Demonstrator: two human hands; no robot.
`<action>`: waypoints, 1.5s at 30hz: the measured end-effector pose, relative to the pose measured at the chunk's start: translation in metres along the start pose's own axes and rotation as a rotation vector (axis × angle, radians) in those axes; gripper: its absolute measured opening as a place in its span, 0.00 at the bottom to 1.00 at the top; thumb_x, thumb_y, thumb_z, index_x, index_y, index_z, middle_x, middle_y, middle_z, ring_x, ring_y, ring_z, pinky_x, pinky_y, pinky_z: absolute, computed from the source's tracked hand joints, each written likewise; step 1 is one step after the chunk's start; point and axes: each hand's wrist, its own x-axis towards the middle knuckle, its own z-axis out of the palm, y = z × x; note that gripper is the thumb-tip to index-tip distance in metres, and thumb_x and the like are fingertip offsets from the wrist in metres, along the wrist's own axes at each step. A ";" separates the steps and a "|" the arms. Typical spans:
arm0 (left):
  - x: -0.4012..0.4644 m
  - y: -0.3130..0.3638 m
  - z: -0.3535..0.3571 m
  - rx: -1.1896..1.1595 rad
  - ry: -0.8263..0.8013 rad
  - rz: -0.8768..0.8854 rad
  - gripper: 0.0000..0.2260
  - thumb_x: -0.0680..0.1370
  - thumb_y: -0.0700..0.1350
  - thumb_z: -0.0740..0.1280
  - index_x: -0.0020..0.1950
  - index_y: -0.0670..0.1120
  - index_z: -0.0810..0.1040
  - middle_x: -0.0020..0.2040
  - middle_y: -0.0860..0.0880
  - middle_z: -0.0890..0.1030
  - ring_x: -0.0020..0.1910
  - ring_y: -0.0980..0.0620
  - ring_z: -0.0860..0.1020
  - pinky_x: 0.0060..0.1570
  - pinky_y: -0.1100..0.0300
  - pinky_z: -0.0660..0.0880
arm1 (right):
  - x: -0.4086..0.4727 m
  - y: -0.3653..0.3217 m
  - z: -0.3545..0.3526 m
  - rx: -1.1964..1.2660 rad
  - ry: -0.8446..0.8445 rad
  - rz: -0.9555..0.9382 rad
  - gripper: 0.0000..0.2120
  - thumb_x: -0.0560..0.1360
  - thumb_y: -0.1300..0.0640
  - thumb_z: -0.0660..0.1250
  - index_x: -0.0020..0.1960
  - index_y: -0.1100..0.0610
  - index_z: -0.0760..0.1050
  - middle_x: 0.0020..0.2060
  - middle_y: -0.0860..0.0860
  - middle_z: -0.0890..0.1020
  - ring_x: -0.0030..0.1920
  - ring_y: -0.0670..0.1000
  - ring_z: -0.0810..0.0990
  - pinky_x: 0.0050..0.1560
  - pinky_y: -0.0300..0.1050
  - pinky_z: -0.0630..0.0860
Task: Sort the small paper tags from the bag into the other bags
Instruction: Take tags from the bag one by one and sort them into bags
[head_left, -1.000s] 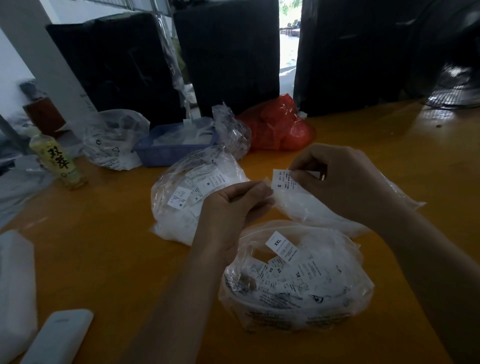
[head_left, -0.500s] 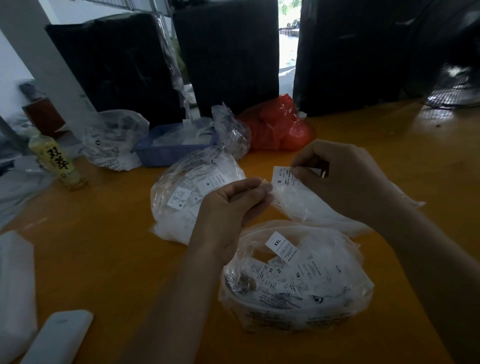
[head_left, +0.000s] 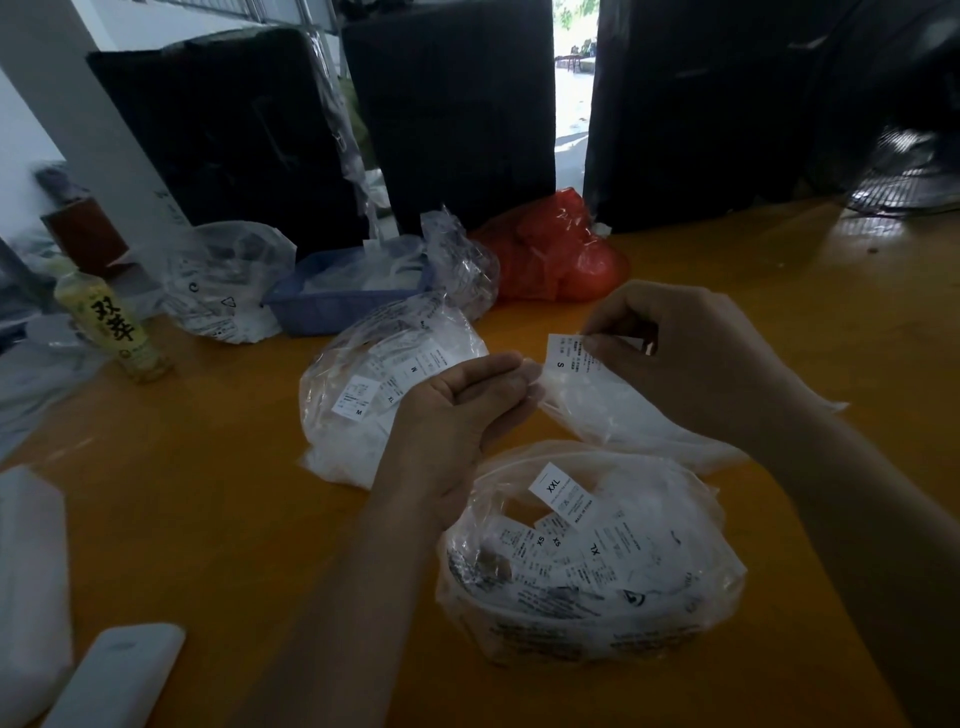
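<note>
While the right hand (head_left: 691, 358) pinched a small white paper tag (head_left: 566, 356) marked "S" at the centre of the frame, the left hand (head_left: 457, 415) pinched the mouth of a clear, nearly flat bag (head_left: 623, 421) just below that tag. Other tags showed through a full clear bag (head_left: 587, 561) at lower centre, below both hands, reading "XXL", "XS", "XL" and "MADE IN CHINA". A second filled bag (head_left: 374, 379), left of centre and partly behind the left hand, showed tags marked "M" and "XL". Each tag was a white rectangle with fine black print. All three bags lay on the orange bench (head_left: 208, 493). At left stood a bottle (head_left: 111, 325) labelled "双萃".
</note>
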 end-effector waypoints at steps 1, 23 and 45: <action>0.000 0.000 0.000 0.003 -0.001 0.000 0.19 0.68 0.37 0.75 0.59 0.38 0.82 0.55 0.39 0.87 0.53 0.45 0.87 0.49 0.60 0.83 | 0.000 0.000 0.000 -0.005 -0.008 0.002 0.03 0.77 0.53 0.71 0.49 0.44 0.79 0.41 0.37 0.80 0.45 0.35 0.79 0.41 0.26 0.74; 0.001 -0.003 -0.003 0.091 -0.061 0.032 0.17 0.71 0.38 0.72 0.59 0.41 0.82 0.56 0.42 0.87 0.55 0.47 0.87 0.49 0.61 0.83 | 0.001 0.000 -0.002 0.033 -0.004 0.019 0.06 0.78 0.55 0.72 0.47 0.44 0.78 0.40 0.36 0.80 0.48 0.31 0.77 0.42 0.21 0.70; 0.000 -0.001 -0.002 0.145 -0.064 0.042 0.13 0.70 0.41 0.76 0.54 0.46 0.87 0.57 0.43 0.87 0.55 0.46 0.86 0.50 0.60 0.83 | 0.000 -0.001 0.000 -0.003 -0.111 0.020 0.04 0.79 0.53 0.71 0.49 0.44 0.79 0.44 0.37 0.81 0.46 0.34 0.78 0.42 0.27 0.73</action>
